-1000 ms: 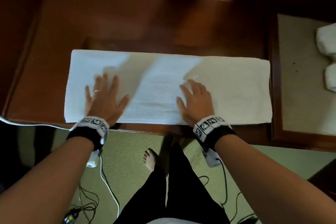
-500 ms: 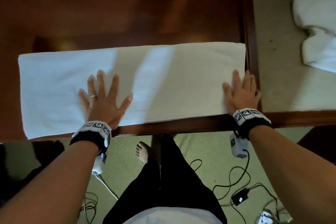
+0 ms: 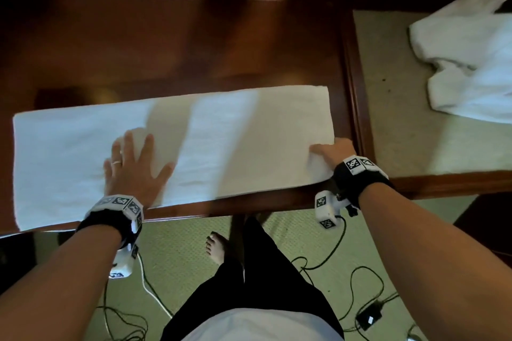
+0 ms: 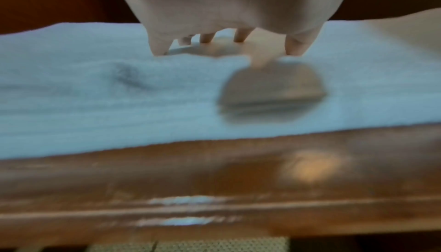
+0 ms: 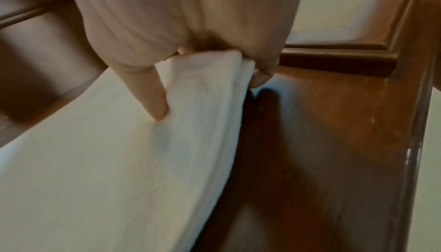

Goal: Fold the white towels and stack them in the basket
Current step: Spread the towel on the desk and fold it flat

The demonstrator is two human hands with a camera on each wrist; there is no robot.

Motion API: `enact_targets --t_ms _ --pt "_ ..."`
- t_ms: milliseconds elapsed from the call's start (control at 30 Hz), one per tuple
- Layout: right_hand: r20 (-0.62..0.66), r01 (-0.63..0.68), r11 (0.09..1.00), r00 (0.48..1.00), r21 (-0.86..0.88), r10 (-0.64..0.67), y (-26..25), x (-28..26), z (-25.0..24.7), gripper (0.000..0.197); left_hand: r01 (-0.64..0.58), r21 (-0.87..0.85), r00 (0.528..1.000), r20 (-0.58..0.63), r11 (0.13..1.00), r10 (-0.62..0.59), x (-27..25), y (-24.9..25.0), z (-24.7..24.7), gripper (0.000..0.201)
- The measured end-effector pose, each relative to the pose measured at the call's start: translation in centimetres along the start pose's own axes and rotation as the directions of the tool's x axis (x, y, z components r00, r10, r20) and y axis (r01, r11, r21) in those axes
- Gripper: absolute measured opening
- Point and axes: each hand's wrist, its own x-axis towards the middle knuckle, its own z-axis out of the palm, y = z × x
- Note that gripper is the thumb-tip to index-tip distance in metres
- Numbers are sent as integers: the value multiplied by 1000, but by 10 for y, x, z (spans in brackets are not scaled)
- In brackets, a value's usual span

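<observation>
loose towels (image 3: 471, 63) far r, cables (image 3: 332, 263) on floor, wood table (image 3: 166, 50)

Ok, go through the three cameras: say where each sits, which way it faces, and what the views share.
Head: above, facing down at the table; both forearms, a bare foot, the left hand and right hand show.
Left wrist: under the left hand, facing along its spread fingers over the towel.
Right wrist: under the right hand, facing its fingers pinching the towel's end.
Shared: all three show the same white towel on the table.
</observation>
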Motion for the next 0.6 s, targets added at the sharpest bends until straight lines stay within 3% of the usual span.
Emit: enact_targets --t_ms 100,200,300,400,533,600 --pt "46 24 1000 999 -6 -23 -10 0 -9 36 33 -21 999 27 999 -33 2 13 -7 80" --pt "-64 206 965 974 -163 -219 -46 5 -34 24 -10 -19 1000 29 1000 11 6 29 -18 74" --pt "-237 307 885 885 -350 -401 -103 16 -71 18 -105 38 993 49 994 103 10 44 -27 62" --pt "-352 337 801 765 -495 -540 -153 22 -111 13 -218 81 972 108 973 209 9 67 -39 64" --pt "-423 367 736 637 -570 -645 -190 27 -149 12 -338 123 935 155 933 318 6 94 -38 56" --pt "-409 394 704 606 -591 -682 -197 24 -158 14 -380 95 911 212 920 355 6 106 -34 59"
